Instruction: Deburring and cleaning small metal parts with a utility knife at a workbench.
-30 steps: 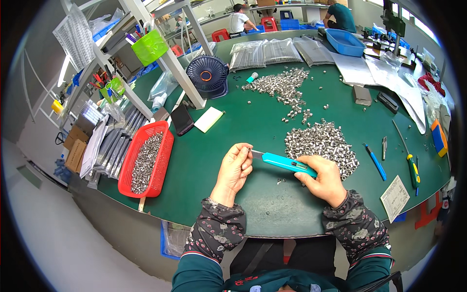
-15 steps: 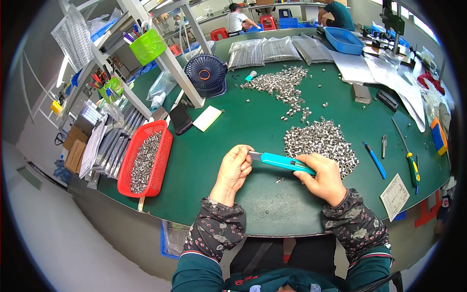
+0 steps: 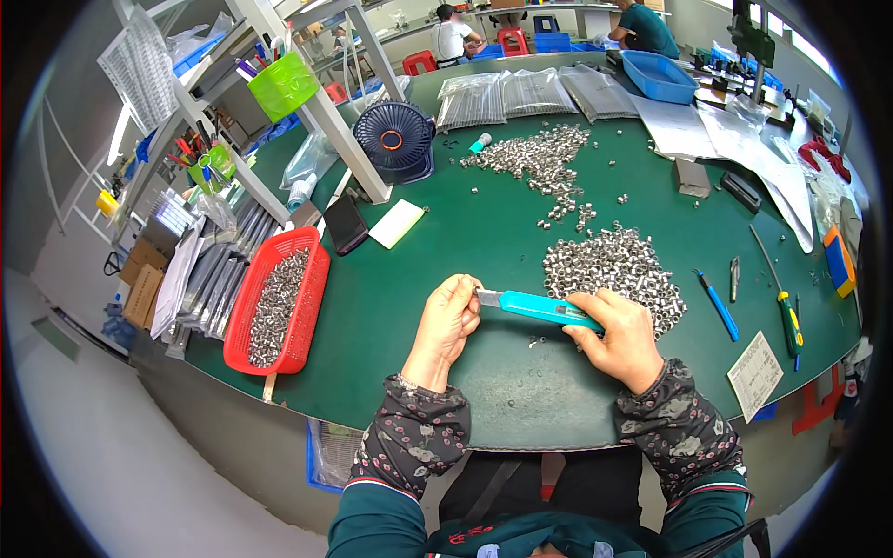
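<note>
My right hand point(image 3: 616, 337) is wrapped round the turquoise handle of a utility knife point(image 3: 538, 307), held above the near part of the table. The knife's bare blade points left and reaches the fingertips of my left hand point(image 3: 445, 321). That hand is closed in a pinch at the blade's tip; whatever lies between its fingers is hidden. Just beyond the knife spreads a pile of small silvery metal rings point(image 3: 609, 270). A second heap of such metal pieces point(image 3: 535, 158) lies farther back on the green table point(image 3: 428, 270).
A red basket point(image 3: 312, 312) of small metal parts stands at the left edge, near a phone point(image 3: 346, 225) and a fan point(image 3: 394, 139). To the right lie a blue pen-like tool point(image 3: 718, 307), a screwdriver point(image 3: 790, 321) and a paper label point(image 3: 755, 376). Two people sit in the background.
Both hands and the knife stay almost in place, with only a tiny shift. In the background, the person in white has drawn an arm in.
</note>
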The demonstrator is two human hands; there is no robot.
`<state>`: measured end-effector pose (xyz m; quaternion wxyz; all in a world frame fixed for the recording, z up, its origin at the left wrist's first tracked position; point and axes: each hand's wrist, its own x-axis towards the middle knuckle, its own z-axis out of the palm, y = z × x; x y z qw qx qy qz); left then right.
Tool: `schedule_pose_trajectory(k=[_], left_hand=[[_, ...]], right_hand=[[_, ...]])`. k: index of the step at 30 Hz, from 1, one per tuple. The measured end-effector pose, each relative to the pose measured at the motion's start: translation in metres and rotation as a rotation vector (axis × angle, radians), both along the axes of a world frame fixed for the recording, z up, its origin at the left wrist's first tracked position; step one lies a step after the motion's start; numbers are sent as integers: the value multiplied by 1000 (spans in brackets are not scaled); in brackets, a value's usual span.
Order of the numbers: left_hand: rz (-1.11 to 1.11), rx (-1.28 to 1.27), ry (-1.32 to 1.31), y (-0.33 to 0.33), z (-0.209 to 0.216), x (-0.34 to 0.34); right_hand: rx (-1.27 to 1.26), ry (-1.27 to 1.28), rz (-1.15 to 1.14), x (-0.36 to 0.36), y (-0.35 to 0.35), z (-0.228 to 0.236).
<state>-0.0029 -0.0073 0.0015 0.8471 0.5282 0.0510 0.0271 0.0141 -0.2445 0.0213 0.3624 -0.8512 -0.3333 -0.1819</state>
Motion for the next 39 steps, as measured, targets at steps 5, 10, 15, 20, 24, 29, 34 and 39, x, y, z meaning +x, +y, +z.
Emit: schedule_pose_trajectory(k=[5, 10, 15, 20, 24, 29, 34, 39], left_hand=[[-2, 39, 14, 1, 0, 0], [30, 46, 41, 0, 0, 1], [28, 64, 70, 2, 2, 1], [22, 62, 91, 2, 5, 0], [-4, 55, 125, 4, 4, 0], [-30, 25, 156, 4, 6, -2], [-118, -24, 190, 8, 6, -3], [-128, -39, 234, 8, 7, -4]], right_hand=[[-7, -18, -3, 0, 0, 0], [-7, -20, -1, 0, 0, 0], [-4, -16, 9, 0, 0, 1], [-2, -23, 25, 0, -1, 3], [2, -25, 43, 2, -1, 0], [15, -47, 61, 2, -1, 1], [-32, -82, 62, 2, -3, 5], [-64, -151, 55, 3, -4, 8]])
